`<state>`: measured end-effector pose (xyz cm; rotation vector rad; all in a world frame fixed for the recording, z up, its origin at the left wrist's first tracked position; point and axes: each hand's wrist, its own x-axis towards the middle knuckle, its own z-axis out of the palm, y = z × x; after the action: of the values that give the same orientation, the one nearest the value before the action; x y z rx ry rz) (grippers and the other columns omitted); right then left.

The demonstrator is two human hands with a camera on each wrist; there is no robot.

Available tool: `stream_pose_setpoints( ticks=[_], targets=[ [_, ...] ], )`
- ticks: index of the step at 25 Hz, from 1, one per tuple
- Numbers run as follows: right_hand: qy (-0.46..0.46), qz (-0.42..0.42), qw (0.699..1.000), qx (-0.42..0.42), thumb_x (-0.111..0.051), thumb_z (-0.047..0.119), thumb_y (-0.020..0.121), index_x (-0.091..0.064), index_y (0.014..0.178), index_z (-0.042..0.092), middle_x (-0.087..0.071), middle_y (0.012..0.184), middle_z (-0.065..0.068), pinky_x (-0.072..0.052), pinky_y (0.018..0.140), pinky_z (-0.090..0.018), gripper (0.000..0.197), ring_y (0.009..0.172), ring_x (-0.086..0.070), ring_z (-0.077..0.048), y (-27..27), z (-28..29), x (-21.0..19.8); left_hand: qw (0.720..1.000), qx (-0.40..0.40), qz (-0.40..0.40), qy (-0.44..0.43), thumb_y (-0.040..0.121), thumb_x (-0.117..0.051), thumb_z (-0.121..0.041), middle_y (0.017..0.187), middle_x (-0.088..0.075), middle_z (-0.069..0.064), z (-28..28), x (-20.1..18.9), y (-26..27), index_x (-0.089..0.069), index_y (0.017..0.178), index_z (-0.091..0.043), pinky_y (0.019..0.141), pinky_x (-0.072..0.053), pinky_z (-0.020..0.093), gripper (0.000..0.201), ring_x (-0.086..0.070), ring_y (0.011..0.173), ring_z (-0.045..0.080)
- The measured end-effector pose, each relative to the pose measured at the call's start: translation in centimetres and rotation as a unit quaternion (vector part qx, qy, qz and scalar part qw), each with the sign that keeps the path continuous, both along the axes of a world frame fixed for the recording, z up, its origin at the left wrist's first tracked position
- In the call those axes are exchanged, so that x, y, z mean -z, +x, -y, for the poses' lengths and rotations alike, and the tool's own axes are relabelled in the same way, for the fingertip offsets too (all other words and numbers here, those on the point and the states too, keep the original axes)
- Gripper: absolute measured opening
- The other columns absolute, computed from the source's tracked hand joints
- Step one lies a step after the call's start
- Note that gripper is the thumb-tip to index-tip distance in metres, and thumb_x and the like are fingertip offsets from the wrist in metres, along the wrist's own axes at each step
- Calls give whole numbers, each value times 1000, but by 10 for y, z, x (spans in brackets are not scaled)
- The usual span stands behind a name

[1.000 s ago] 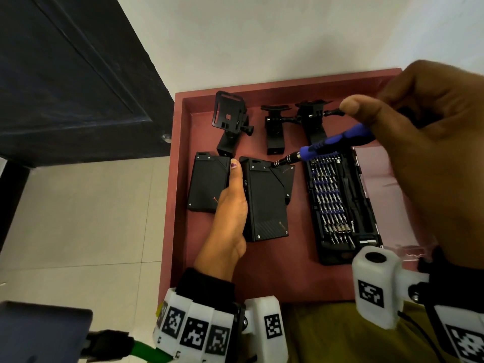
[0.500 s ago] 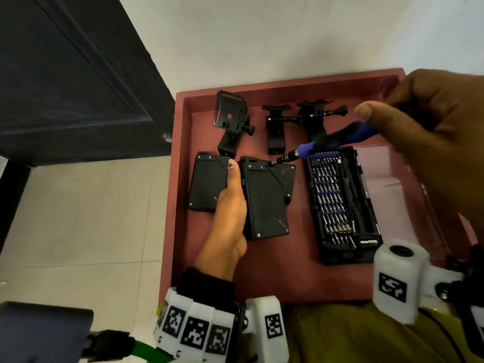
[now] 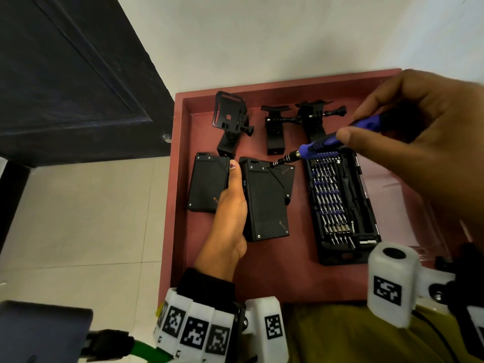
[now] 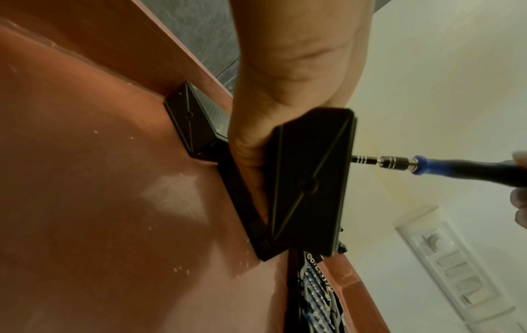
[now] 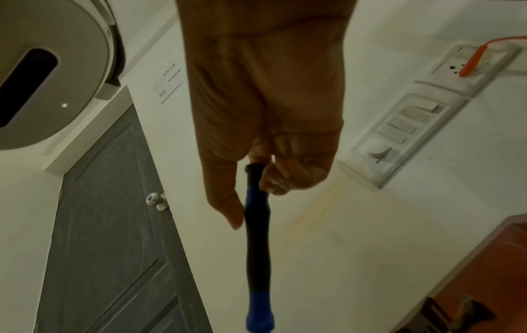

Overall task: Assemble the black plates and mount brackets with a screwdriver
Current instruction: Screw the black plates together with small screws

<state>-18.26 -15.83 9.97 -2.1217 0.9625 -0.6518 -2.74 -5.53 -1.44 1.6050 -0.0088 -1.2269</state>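
Two black plates lie in a red tray (image 3: pixel 275 273). My left hand (image 3: pixel 235 184) grips the middle black plate (image 3: pixel 264 203), thumb along its left side, fingers curled under it as the left wrist view shows (image 4: pixel 310 180). A second plate (image 3: pixel 207 182) lies flat to its left. My right hand (image 3: pixel 366 127) holds a blue and black screwdriver (image 3: pixel 322 145), and its bit touches a screw near the held plate's far edge. Another black piece (image 3: pixel 288 179) sticks out from under that plate. Three black mount brackets (image 3: pixel 230 121) (image 3: pixel 275 127) (image 3: pixel 314 119) stand along the tray's far side.
An open black case of screwdriver bits (image 3: pixel 337 205) lies right of the plates, its clear lid (image 3: pixel 406 195) folded out to the right. A dark door (image 3: pixel 65 74) and tiled floor (image 3: pixel 78 218) are left of the tray. White wall lies behind.
My right hand has dropped lower and closer, flattening the screwdriver's angle, while the bit stays near the same spot on the plate. The left hand has not moved.
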Motion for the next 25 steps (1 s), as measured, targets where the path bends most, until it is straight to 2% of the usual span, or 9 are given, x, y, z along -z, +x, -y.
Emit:
stream_pose_setpoints(
  ticks=[4, 6, 9, 13, 15, 17, 20, 22, 25],
  targets=[
    [10, -44, 999, -18, -68, 51, 73, -59, 82, 36, -62, 68, 9, -50, 54, -23, 20, 60, -58, -13, -4, 4, -3, 1000, -10, -3, -3, 88, -34, -71, 95, -76, 1, 0, -1, 1, -70, 106, -19, 73, -58, 32, 66, -72, 88, 17],
    [-10, -51, 999, 5, -64, 59, 77, -56, 70, 30, -62, 64, 14, -44, 48, -18, 31, 55, -55, -9, -1, 2, -2, 1000, -8, -4, -12, 89, -33, -69, 94, -76, 1, 0, -1, 0, -71, 105, -19, 71, -57, 31, 64, -72, 88, 16],
    [-48, -26, 997, 47, -61, 55, 84, -49, 60, 24, -51, 49, 4, -34, 43, -20, 41, 50, -47, -14, 2, 0, 5, 1000, 2, -1, -11, 87, -33, -71, 93, -76, 1, 0, -2, 0, -72, 101, -20, 81, -57, 37, 65, -72, 90, 17],
    [-88, -38, 993, 63, -69, 31, 84, -58, 84, 25, -53, 78, 3, -37, 61, -7, 13, 64, -50, -2, 3, 4, 15, 1000, 15, -3, -11, 83, -35, -74, 97, -76, 2, 0, -1, -2, -71, 106, -20, 89, -55, 44, 69, -71, 93, 19],
    [-77, -35, 995, 46, -70, 30, 84, -56, 94, 27, -55, 86, 1, -37, 62, -6, 17, 71, -51, -2, 3, 6, 18, 1000, 13, 0, -11, 82, -35, -75, 98, -75, 2, 0, 0, -1, -70, 107, -20, 90, -55, 45, 70, -71, 95, 20],
    [-41, -29, 999, 4, -70, 34, 79, -51, 97, 34, -53, 91, 11, -40, 62, -6, 26, 73, -51, 3, 1, 7, 17, 1000, 3, 5, -14, 84, -35, -74, 97, -76, 2, -1, 2, 1, -70, 106, -20, 88, -55, 43, 69, -71, 93, 19],
    [3, -55, 996, -71, -65, 25, 70, -45, 94, 46, -48, 88, 25, -49, 60, -18, 38, 71, -53, 4, -3, 8, 12, 1000, -7, 12, -20, 87, -33, -71, 96, -76, 2, -1, 2, 4, -71, 102, -20, 81, -57, 38, 66, -72, 91, 19],
    [-2, -68, 995, -73, -71, 25, 75, -45, 92, 49, -56, 89, 22, -51, 59, -33, 39, 69, -58, -4, -7, 11, 9, 1000, 0, 20, -21, 87, -32, -71, 96, -76, 2, -1, 2, 5, -71, 103, -20, 82, -57, 38, 66, -72, 91, 18],
    [-39, -61, 996, -45, -68, 43, 78, -51, 91, 44, -63, 82, 13, -53, 59, -40, 22, 64, -63, -11, -7, 10, 5, 999, 12, 40, -24, 90, -30, -69, 93, -76, 2, -1, 2, 4, -72, 100, -19, 83, -56, 38, 66, -72, 90, 18]
  ],
)
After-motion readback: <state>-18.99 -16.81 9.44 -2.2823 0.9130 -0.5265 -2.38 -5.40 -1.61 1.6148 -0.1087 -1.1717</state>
